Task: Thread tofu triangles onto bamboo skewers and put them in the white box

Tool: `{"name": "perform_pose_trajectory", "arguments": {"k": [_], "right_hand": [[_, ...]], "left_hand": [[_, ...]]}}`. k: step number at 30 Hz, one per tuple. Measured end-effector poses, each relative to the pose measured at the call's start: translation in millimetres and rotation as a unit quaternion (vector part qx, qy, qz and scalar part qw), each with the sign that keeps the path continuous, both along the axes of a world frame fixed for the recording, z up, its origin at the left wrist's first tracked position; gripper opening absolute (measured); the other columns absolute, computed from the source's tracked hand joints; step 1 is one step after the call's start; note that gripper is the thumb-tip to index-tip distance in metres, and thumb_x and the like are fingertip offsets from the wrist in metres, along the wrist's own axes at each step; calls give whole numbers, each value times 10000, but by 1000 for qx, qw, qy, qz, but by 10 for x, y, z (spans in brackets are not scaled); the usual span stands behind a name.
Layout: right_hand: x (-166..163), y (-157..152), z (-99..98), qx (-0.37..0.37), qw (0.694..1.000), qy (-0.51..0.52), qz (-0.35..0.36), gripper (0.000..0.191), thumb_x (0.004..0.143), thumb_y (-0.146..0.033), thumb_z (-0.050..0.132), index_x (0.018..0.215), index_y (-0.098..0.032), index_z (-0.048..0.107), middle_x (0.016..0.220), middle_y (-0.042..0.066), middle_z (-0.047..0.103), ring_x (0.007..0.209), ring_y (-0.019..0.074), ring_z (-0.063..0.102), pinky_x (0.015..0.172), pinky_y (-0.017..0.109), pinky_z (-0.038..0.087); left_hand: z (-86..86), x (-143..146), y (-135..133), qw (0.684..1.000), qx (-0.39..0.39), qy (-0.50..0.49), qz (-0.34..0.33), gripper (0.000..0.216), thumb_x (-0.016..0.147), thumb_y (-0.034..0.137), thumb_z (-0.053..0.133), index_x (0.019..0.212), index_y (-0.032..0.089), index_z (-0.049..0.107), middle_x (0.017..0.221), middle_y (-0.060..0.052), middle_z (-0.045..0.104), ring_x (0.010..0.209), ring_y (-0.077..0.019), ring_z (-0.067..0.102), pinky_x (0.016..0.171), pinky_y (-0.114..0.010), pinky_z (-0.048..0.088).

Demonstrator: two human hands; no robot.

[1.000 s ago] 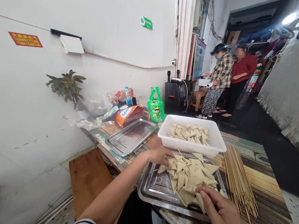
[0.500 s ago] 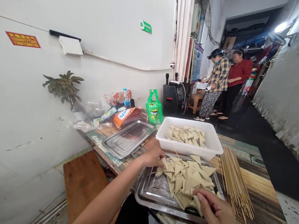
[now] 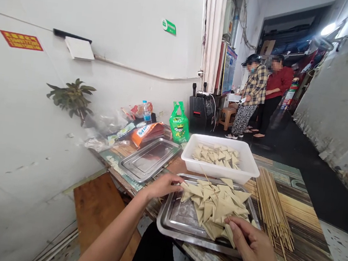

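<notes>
A steel tray [image 3: 169, 226] in front of me carries a heap of pale folded triangles [image 3: 224, 207], which look like tofu skin. At the heap's left edge, my left hand [image 3: 166, 185] has its thumb and fingertips around the corner of one triangle [image 3: 189, 187]. My right hand [image 3: 252, 242] is closed at the near right of the heap, thumb against forefinger, pinching what looks like the end of a thin bamboo skewer; most of that stick is hidden. Another thin stick [image 3: 208, 179] pokes out at the back of the heap.
Behind the tray stands a white plastic tub [image 3: 219, 172] with more triangles. Bamboo skewers [image 3: 273, 209] lie in a bundle on the right. Farther left are a second steel tray [image 3: 150, 159], a green bag [image 3: 180, 125] and an orange packet [image 3: 145, 133]. Two people [image 3: 255, 93] stand in the background.
My left hand has shifted left, toward the tray's edge, and its fingers have loosened a little. My right hand has hardly moved. The view has turned slightly.
</notes>
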State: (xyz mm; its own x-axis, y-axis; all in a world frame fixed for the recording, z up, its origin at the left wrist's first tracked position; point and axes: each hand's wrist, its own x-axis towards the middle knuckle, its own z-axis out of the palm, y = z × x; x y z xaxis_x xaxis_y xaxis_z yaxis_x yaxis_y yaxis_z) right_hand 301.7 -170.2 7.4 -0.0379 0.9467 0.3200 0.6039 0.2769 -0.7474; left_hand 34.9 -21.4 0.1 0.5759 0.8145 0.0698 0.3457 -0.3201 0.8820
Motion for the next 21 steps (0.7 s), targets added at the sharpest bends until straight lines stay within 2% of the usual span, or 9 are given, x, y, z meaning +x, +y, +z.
{"name": "perform_pose_trajectory", "arguments": {"k": [3, 5, 8, 10, 13, 17, 21], "right_hand": [[18, -15, -43, -17, 1000, -5, 17, 280, 841, -348, 451, 920, -185, 664, 850, 41, 709, 739, 164, 651, 658, 228, 513], [18, -34, -67, -31, 999, -4, 28, 280, 837, -349, 462, 939, -180, 661, 890, 49, 707, 775, 167, 653, 677, 224, 512], [3, -58, -74, -46, 998, -6, 40, 276, 829, -360, 469, 906, -188, 671, 893, 54, 710, 780, 175, 661, 650, 219, 523], [-8, -60, -69, -47, 998, -9, 48, 271, 822, -364, 475, 885, -192, 675, 879, 54, 714, 761, 176, 667, 630, 217, 530], [-12, -51, -73, -41, 997, -21, 58, 271, 820, -359, 477, 878, -183, 675, 876, 62, 716, 766, 175, 670, 654, 219, 533], [6, -50, -92, -39, 997, -42, 60, 285, 828, -359, 458, 876, -182, 677, 879, 61, 718, 789, 179, 671, 680, 223, 532], [20, -60, -98, -38, 995, -58, 66, 303, 842, -361, 437, 905, -176, 669, 904, 69, 713, 796, 171, 668, 681, 209, 526]], "left_hand": [[-23, 55, -22, 981, -107, -138, 83, 230, 652, 274, 681, 839, 141, 681, 791, -57, 678, 702, -151, 594, 667, -234, 436], [-27, 123, -46, 947, -151, -242, 149, 253, 655, 282, 684, 863, 137, 676, 809, -69, 677, 649, -122, 590, 615, -212, 447], [10, 223, -97, 892, -231, -344, 178, 254, 710, 290, 644, 891, 113, 662, 888, -103, 668, 584, -69, 564, 546, -168, 450], [54, 271, -133, 862, -290, -371, 187, 237, 724, 261, 636, 886, 88, 654, 915, -128, 662, 559, -55, 559, 517, -153, 454], [116, 309, -180, 828, -346, -388, 210, 224, 725, 220, 636, 893, 71, 645, 928, -151, 660, 624, -98, 610, 549, -182, 493], [176, 330, -218, 799, -375, -414, 222, 214, 726, 212, 636, 895, 79, 634, 921, -150, 662, 787, -181, 646, 651, -245, 526], [218, 338, -240, 785, -375, -431, 238, 170, 739, 183, 618, 885, 94, 614, 897, -147, 668, 823, -202, 647, 685, -266, 525]]}}
